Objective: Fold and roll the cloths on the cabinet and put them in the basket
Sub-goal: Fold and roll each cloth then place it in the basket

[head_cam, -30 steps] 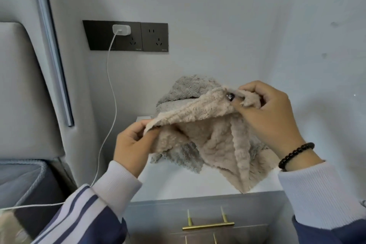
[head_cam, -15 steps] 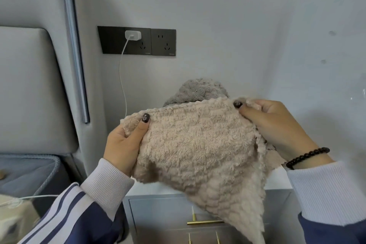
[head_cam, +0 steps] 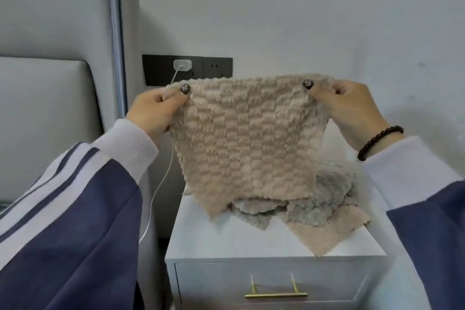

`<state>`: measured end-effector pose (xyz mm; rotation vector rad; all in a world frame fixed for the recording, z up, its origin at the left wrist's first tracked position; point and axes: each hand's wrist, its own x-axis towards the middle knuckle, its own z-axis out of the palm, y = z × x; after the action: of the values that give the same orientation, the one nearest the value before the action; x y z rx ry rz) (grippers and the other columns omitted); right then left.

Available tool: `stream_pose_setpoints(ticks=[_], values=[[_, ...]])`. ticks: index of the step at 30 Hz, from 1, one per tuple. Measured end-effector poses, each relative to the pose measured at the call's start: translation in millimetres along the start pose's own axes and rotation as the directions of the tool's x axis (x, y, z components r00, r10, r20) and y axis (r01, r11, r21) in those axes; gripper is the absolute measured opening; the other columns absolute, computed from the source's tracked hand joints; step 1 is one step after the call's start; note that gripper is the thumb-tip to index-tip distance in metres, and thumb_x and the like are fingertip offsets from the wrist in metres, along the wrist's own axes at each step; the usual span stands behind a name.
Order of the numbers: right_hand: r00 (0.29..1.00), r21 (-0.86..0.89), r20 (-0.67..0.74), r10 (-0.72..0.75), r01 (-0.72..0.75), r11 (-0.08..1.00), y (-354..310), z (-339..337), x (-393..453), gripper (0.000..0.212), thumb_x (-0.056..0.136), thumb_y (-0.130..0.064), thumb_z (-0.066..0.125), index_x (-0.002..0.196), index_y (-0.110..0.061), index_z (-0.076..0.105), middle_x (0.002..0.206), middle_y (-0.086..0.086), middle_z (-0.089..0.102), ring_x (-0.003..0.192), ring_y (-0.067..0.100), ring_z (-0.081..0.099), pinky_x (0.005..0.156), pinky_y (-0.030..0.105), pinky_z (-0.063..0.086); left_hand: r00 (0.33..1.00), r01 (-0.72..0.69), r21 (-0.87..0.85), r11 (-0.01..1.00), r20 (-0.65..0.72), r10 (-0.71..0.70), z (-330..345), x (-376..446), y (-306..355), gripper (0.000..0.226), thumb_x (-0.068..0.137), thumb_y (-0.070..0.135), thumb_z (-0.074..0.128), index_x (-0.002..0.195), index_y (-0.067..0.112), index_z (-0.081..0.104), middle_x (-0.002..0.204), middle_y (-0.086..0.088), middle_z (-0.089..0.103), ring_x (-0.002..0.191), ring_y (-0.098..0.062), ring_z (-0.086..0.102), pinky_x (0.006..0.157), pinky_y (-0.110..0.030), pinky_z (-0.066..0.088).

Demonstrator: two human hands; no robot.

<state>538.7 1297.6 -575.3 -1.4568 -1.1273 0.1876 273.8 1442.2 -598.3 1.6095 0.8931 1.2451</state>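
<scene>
1. Headboard [head_cam: 42, 113]: a grey padded panel at the far left, beside a vertical strip on the wall.
2. My left sleeve [head_cam: 75, 209]: navy with pale stripes and a white ribbed cuff, reaching in from the lower left.
3. Socket panel [head_cam: 187, 69]: black, on the wall, with a white charger [head_cam: 182, 65] plugged in; its white cable [head_cam: 161, 184] hangs down past the left side of the cabinet.
4. My left hand [head_cam: 157, 109]: closed on the upper left corner of the beige cloth [head_cam: 246, 138], with the thumb on the near face.
5. Beige cloth: held up and spread flat between both hands above the cabinet [head_cam: 251, 241]; its lower left corner hangs down to the tabletop [head_cam: 201, 239].
6. Cloth pile [head_cam: 324, 199]: grey and beige cloths lying crumpled on the tabletop, behind and to the right of the held cloth; one beige corner reaches the front right edge.
7. Drawer handle [head_cam: 275, 294]: a brass bar on the drawer front below the tabletop.
8. My right hand [head_cam: 349, 111]: closed on the upper right corner of the beige cloth, thumb on the near face.
9. Bead bracelet [head_cam: 377, 142]: dark, on my right wrist, just above the white cuff.
</scene>
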Motion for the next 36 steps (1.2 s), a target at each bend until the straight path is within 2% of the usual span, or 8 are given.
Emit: stream_pose_setpoints(ticks=[1,3,7,12,19,23,27,36], values=[[0.999,0.046,-0.026,-0.047,0.048,0.998,-11,-4,-1,0.057,0.074,-0.055,0.073,0.076,0.002,0.066,0.072,0.004,0.062,0.065,0.028,0.059,0.088,0.043,0.053,0.998,-0.059,-0.033,0.998,0.012,0.060,-6,-2,13,0.009,0.085,0.038,0.068,0.090,0.031,0.071,0.098,0.001,0.073,0.096,-0.019,0.067,0.084,-0.036,0.054],[0.994,0.079,-0.015,-0.106,0.107,0.991,-20,-15,-8,0.067,0.066,-0.061,0.076,0.073,0.004,0.060,0.059,0.012,0.049,0.061,0.043,0.048,0.062,0.034,0.036,0.987,-0.138,-0.130,0.982,0.063,0.147,-13,-14,30,0.017,0.080,0.034,0.070,0.094,0.025,0.072,0.093,0.000,0.073,0.089,-0.017,0.069,0.074,-0.031,0.055],[0.973,0.059,0.232,-0.006,-0.007,0.998,14,-33,-45,0.097,0.050,-0.068,0.081,0.097,0.014,0.058,0.105,0.037,0.059,0.100,0.046,0.060,0.095,0.059,0.046,0.972,-0.095,-0.151,0.984,0.199,0.124,-25,-60,7,0.016,0.068,0.036,0.070,0.072,0.023,0.078,0.074,0.003,0.074,0.069,-0.008,0.069,0.060,-0.020,0.056],[0.826,-0.065,0.502,0.257,-0.261,0.963,90,-25,-118,0.066,0.044,-0.067,0.084,0.094,-0.023,0.077,0.081,0.008,0.071,0.079,0.024,0.066,0.084,0.043,0.052,0.895,0.178,-0.027,0.984,0.421,-0.150,-34,-110,-85,0.079,0.036,0.066,0.086,0.088,0.006,0.075,0.086,-0.015,0.073,0.076,-0.020,0.067,0.068,-0.027,0.057],[0.639,-0.297,0.608,0.471,-0.366,0.882,140,-5,-152,0.057,0.067,-0.056,0.077,0.058,-0.010,0.046,0.063,0.008,0.036,0.062,0.021,0.033,0.062,0.024,0.030,0.740,0.443,0.101,0.891,0.519,-0.427,-33,-143,-156,0.092,0.031,0.067,0.086,0.090,-0.003,0.073,0.086,-0.014,0.073,0.072,-0.016,0.070,0.058,-0.019,0.051],[0.696,-0.347,0.541,0.473,-0.328,0.879,144,6,-154,0.054,0.068,-0.053,0.072,0.058,-0.014,0.037,0.054,0.001,0.030,0.053,0.016,0.029,0.052,0.021,0.024,0.767,0.398,0.172,0.901,0.476,-0.429,-32,-147,-178,0.079,0.039,0.076,0.077,0.088,0.014,0.076,0.092,-0.009,0.074,0.084,-0.020,0.071,0.070,-0.026,0.053],[0.789,-0.360,0.419,0.450,-0.310,0.880,145,20,-151,0.042,0.084,-0.037,0.066,0.077,0.004,0.059,0.053,0.000,0.055,0.047,0.020,0.048,0.051,0.031,0.039,0.862,0.295,0.165,0.941,0.379,-0.337,-22,-135,-183,0.066,0.075,0.058,0.066,0.093,-0.006,0.067,0.085,-0.013,0.071,0.080,-0.021,0.064,0.074,-0.028,0.049],[0.872,-0.385,0.158,0.463,-0.378,0.842,164,51,-139,0.043,0.090,-0.020,0.062,0.060,-0.013,0.032,0.049,-0.003,0.027,0.045,0.013,0.026,0.041,0.019,0.020,0.942,0.129,0.453,0.882,0.221,-0.251,3,-100,-192,0.042,0.095,0.032,0.054,0.069,0.000,0.049,0.063,-0.004,0.049,0.062,-0.015,0.044,0.062,-0.029,0.037]])
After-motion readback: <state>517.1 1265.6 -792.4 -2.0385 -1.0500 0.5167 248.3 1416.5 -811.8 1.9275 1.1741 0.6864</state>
